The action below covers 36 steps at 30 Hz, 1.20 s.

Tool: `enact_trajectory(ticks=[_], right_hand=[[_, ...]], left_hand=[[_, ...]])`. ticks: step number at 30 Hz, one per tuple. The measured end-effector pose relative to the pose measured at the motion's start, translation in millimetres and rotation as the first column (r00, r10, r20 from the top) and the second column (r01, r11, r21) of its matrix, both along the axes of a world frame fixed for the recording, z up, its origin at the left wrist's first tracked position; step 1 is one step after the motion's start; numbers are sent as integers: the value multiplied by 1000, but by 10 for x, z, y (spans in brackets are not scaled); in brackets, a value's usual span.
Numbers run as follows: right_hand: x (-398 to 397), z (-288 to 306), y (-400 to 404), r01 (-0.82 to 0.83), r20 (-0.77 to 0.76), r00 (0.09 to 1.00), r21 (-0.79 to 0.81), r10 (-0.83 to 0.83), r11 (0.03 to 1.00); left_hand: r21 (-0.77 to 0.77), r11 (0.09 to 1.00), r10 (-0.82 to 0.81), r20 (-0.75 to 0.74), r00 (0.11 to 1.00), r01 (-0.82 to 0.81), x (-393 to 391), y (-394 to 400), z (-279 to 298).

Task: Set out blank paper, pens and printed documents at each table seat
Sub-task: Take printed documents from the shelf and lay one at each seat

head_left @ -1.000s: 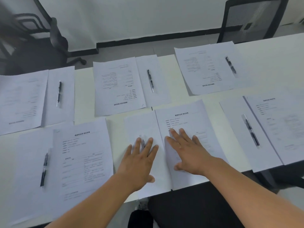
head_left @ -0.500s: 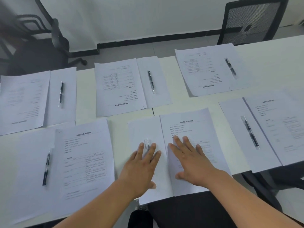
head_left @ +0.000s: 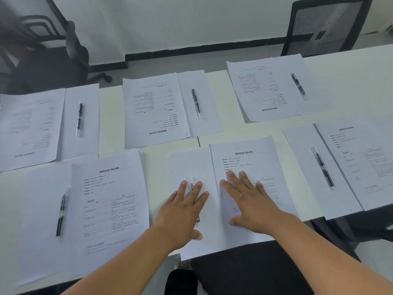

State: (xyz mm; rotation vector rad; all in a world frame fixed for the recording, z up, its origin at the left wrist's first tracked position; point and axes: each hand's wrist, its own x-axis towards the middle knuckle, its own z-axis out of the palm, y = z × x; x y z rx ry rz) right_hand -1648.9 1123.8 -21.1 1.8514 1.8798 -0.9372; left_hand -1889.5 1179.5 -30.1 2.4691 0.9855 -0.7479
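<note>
Both sheets at the near middle seat sit a bit closer to the table's near edge than 1 second ago, and both hands have come back with them.

The left hand [head_left: 182, 211] lies flat with its fingers straight and spread on the blank paper [head_left: 191, 165]. It grips nothing. A pen [head_left: 190, 182] lies under this hand, and only its clear top end peeks out between 2 fingers. The right hand [head_left: 246, 201] lies flat too, fingers straight and apart, pressing on the printed document [head_left: 244, 154]. It holds nothing either. The 2 sheets lie side by side, and the printed one laps a little over the blank one. Their low edges hang just past the table [head_left: 155, 167] edge.

Paper is very light, thin and floppy. It slides easily on the smooth top, so a flat palm is a good way to push it. To lift it, I think it is best to pinch a corner or an edge, because the middle bends. The pen is hard, smooth and round, so it may roll. Pinching it at its middle looks safest.

5 other seats already show a printed sheet, a blank sheet and a pen [head_left: 195, 103]. A black chair [head_left: 325, 28] stands past the far side.
</note>
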Motion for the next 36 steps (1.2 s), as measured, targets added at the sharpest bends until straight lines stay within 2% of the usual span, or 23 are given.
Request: enact_trajectory(ticks=[12,23,30,36], right_hand=[[-5,16,-28,-10,24,1000,0,10,1000],[-93,54,-1,-48,132,990,22,44,999],[-408,236,53,12,115,993,108,-24,994],[-757,641,105,26,111,993,153,-44,988]], left_hand=[[14,1000,-12,2,1000,12,7,0,2],[-20,999,27,18,999,-27,29,18,67],[-2,999,42,57,997,-42,-163,162,230],[55,996,62,78,995,-66,-377,230,566]])
